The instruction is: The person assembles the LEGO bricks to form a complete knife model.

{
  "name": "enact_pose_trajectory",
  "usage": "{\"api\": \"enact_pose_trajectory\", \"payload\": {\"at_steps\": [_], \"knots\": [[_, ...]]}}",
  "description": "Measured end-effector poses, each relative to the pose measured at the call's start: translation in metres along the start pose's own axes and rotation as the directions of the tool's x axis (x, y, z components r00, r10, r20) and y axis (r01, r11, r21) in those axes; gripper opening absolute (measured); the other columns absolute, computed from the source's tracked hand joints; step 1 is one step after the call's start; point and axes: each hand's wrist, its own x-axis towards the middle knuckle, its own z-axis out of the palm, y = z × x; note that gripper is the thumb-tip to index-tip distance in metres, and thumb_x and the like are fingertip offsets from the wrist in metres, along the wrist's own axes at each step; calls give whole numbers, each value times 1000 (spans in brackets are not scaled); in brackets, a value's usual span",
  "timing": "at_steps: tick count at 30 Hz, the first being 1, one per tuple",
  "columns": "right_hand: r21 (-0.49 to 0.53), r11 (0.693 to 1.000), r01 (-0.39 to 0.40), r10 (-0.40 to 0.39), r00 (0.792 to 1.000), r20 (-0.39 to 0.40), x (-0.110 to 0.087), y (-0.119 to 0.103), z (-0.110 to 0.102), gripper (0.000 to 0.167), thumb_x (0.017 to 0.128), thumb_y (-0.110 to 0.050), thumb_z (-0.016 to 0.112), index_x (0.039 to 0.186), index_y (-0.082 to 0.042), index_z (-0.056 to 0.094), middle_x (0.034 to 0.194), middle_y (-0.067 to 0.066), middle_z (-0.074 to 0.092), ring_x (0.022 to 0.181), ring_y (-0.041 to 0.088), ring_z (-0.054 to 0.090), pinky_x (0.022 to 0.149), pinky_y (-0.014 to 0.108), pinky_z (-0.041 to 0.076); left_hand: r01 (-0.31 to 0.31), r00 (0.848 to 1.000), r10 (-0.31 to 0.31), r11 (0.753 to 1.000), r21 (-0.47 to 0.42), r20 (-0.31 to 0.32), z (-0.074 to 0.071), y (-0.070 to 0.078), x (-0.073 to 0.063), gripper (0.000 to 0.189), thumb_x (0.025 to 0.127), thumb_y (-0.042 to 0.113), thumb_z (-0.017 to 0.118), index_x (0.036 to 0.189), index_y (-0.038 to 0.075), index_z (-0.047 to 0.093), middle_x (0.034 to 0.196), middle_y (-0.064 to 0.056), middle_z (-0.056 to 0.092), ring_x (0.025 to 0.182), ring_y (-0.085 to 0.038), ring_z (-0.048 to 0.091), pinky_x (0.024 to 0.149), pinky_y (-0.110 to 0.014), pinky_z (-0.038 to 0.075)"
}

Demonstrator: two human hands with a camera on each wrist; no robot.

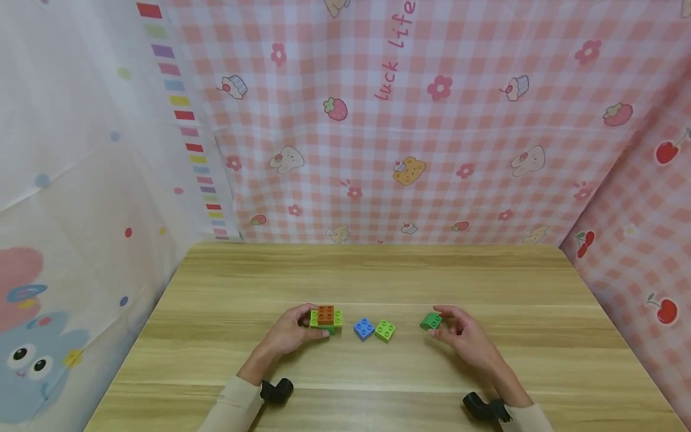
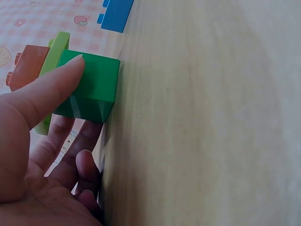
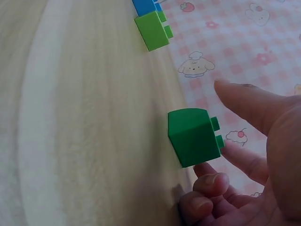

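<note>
In the head view my left hand [image 1: 294, 330] holds a small stack of toy building blocks at the left. The stack has an orange-brown brick [image 1: 326, 314] on top, a lime plate [image 2: 57, 52] in the middle and a dark green block [image 2: 96, 77] below. My thumb presses the green block's side, with fingers behind it. To the right, my right hand [image 1: 466, 339] surrounds a green brick with a curved side [image 3: 193, 136]. Its thumb stands apart from this brick in the right wrist view, other fingers reaching behind. A blue brick [image 1: 364, 328] and a lime brick [image 1: 385, 330] lie between the hands.
The wood-grain table [image 1: 367, 270] ends at the back against a pink checked cloth [image 1: 378, 138]. A pale cloth [image 1: 108, 156] hangs at the left, another checked cloth [image 1: 642, 240] at the right. Both wrists wear black mounts [image 1: 278, 391].
</note>
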Motion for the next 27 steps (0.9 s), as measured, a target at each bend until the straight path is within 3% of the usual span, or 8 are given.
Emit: {"api": "enact_pose_trajectory", "payload": {"at_steps": [7, 14, 18, 27], "knots": [[-7, 1000, -3, 3, 1000, 10, 1, 3, 1, 56, 84, -14, 79, 132, 1, 56, 99, 13, 59, 68, 9, 45, 57, 23, 38, 5, 1000, -5, 1000, 1, -3, 0, 0, 0, 44, 81, 19, 83, 120, 10, 65, 96, -6, 61, 86, -19, 53, 78, -33, 42], [-28, 1000, -14, 14, 1000, 4, 2, 4, 3, 55, 84, -15, 79, 132, 0, 56, 103, 13, 60, 68, 10, 45, 58, 23, 38, 13, 1000, -13, 1000, 0, -3, 0, -2, 1, 44, 81, 19, 82, 121, 11, 65, 98, -6, 61, 88, -20, 53, 81, -33, 42], [-47, 999, -4, 3, 1000, -15, 3, 2, 4, 56, 84, -16, 79, 133, -1, 56, 114, 17, 60, 71, 11, 45, 59, 23, 39, 13, 1000, -13, 1000, 3, 0, -1, -3, 1, 46, 81, 21, 83, 122, 11, 65, 98, -6, 61, 88, -21, 53, 81, -34, 43], [-80, 994, 71, -75, 996, -49, 6, -28, 25, 52, 84, -13, 80, 131, -5, 59, 116, 19, 54, 65, 9, 42, 55, 22, 38, 19, 1000, -19, 1000, 12, -10, 0, -2, 1, 47, 81, 19, 83, 123, 11, 65, 97, -6, 61, 87, -20, 53, 80, -34, 43]]}}
